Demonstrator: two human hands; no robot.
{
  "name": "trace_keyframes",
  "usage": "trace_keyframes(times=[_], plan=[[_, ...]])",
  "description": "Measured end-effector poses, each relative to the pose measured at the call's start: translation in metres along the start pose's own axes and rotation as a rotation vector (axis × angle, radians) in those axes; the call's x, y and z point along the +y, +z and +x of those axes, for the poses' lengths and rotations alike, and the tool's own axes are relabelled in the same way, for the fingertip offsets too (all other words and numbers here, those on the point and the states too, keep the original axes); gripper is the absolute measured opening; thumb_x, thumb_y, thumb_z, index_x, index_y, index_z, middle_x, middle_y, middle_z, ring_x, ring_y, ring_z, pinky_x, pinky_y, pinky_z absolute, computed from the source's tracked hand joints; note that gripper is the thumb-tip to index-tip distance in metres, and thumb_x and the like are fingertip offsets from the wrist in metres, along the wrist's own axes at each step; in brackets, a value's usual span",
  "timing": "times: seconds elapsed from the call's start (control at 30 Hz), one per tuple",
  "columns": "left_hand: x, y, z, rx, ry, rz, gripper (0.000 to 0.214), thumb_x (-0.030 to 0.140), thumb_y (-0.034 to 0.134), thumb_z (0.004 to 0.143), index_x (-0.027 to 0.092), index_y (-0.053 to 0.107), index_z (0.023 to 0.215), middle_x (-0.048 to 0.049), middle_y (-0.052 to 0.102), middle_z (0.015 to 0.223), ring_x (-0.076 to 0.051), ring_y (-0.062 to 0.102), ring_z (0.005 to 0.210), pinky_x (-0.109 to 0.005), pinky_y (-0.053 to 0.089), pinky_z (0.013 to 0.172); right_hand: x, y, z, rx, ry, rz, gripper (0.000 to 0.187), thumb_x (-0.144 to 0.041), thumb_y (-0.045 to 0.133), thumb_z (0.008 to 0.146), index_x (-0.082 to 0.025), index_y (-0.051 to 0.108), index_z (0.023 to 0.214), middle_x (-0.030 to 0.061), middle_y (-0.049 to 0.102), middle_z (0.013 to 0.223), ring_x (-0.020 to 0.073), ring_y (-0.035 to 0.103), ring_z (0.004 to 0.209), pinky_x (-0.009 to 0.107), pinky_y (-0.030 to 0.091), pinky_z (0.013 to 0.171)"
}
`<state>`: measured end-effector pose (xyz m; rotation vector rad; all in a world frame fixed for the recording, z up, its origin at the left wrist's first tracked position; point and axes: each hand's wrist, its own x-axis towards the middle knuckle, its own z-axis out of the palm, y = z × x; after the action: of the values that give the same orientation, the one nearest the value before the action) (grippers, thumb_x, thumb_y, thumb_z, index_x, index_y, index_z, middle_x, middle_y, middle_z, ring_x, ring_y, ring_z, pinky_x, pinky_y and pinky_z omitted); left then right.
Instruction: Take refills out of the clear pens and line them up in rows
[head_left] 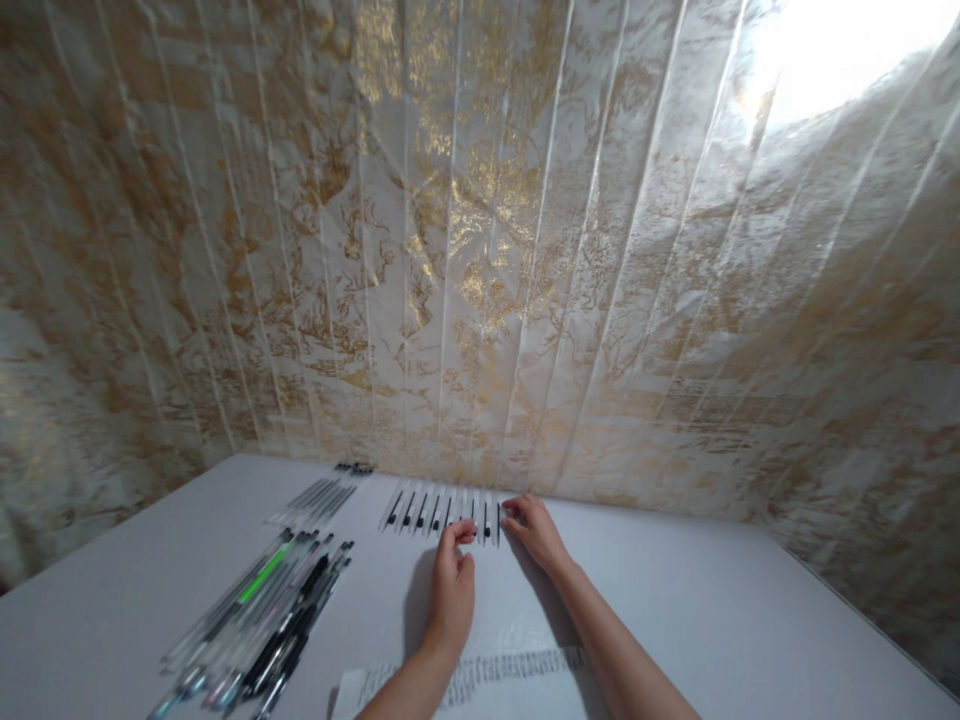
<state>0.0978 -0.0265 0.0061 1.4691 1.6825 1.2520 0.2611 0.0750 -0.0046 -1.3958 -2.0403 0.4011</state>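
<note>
A row of slim clear pen-like pieces with black inner parts (pixel 421 512) lies side by side at the far part of the white table. My left hand (pixel 454 585) is over the front of this row, its fingers curved and the thumb apart from them, with nothing visible held. At the row's right end is my right hand (pixel 536 535). Its thumb and fingertips are bent in beside the last dark, thin piece (pixel 498 522). Whatever sits between those fingertips is too small to make out.
Left of my hands lies a pile of pens (pixel 262 610), one with a bright green strip. Behind it are several thin sticks, perhaps refills (pixel 319 498), and small black pieces (pixel 354 468). A printed sheet (pixel 517 668) lies under my forearms. A gold-patterned curtain (pixel 480 250) hangs behind the table.
</note>
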Motion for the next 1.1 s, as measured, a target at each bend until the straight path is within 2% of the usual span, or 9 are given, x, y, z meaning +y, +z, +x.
trace_keyframes(times=[0.4,0.53,0.7,0.8,0.87,1.0,1.1], plan=[[-0.006,0.004,0.002,0.048,0.000,-0.162,0.043,-0.001,0.036,0.075,0.024,0.051,0.108,-0.0038,0.065,0.116,-0.012,0.060,0.107,-0.022,0.047,0.090,0.002,0.000,0.001,0.030,0.033,0.126,0.026,-0.021,0.064,0.070,-0.017,0.072,0.095,0.0062,0.065,0.084,0.0231,0.057,0.087,0.033,0.041,0.085],[-0.009,0.007,0.004,0.074,0.004,-0.229,0.042,-0.002,0.037,0.074,0.022,0.051,0.106,-0.0048,0.065,0.113,-0.012,0.060,0.104,-0.021,0.047,0.087,0.005,0.000,-0.002,0.083,0.073,0.250,0.026,-0.018,0.058,0.069,-0.017,0.070,0.092,0.0069,0.066,0.084,0.0220,0.058,0.084,0.034,0.044,0.082],[-0.012,0.009,0.004,0.096,0.013,-0.290,0.042,-0.001,0.039,0.074,0.023,0.052,0.105,-0.0040,0.065,0.110,-0.013,0.060,0.102,-0.021,0.047,0.086,0.007,-0.001,-0.020,0.107,0.138,0.436,0.026,-0.028,0.044,0.077,-0.017,0.062,0.093,0.0092,0.068,0.085,0.0179,0.064,0.068,0.031,0.049,0.064],[-0.013,0.009,0.004,0.106,0.011,-0.308,0.041,0.000,0.040,0.073,0.024,0.054,0.103,-0.0034,0.066,0.109,-0.014,0.061,0.101,-0.022,0.047,0.085,0.003,-0.005,-0.031,0.091,0.218,0.642,0.026,-0.040,0.047,0.079,-0.019,0.055,0.091,0.0085,0.070,0.080,0.0175,0.065,0.058,0.027,0.047,0.050],[-0.012,0.009,0.004,0.108,0.012,-0.315,0.040,0.001,0.040,0.073,0.023,0.054,0.103,-0.0037,0.067,0.108,-0.015,0.061,0.100,-0.022,0.047,0.084,0.000,-0.007,-0.035,0.064,0.283,0.759,0.030,-0.049,0.054,0.076,-0.020,0.051,0.085,0.0057,0.069,0.069,0.0157,0.061,0.046,0.023,0.040,0.041],[-0.012,0.009,0.004,0.106,0.020,-0.323,0.040,0.003,0.040,0.072,0.023,0.054,0.103,-0.0046,0.067,0.108,-0.015,0.061,0.100,-0.023,0.048,0.084,-0.004,-0.011,-0.036,0.042,0.326,0.761,0.040,-0.058,0.061,0.072,-0.020,0.048,0.070,-0.0040,0.056,0.043,0.0070,0.037,0.030,0.018,0.022,0.033],[-0.012,0.009,0.005,0.105,0.026,-0.326,0.040,0.003,0.040,0.072,0.023,0.054,0.104,-0.0045,0.066,0.109,-0.015,0.061,0.100,-0.023,0.048,0.084,-0.006,-0.014,-0.037,0.026,0.332,0.782,0.043,-0.059,0.062,0.072,-0.019,0.051,0.065,-0.0058,0.049,0.041,0.0051,0.033,0.032,0.018,0.021,0.034]])
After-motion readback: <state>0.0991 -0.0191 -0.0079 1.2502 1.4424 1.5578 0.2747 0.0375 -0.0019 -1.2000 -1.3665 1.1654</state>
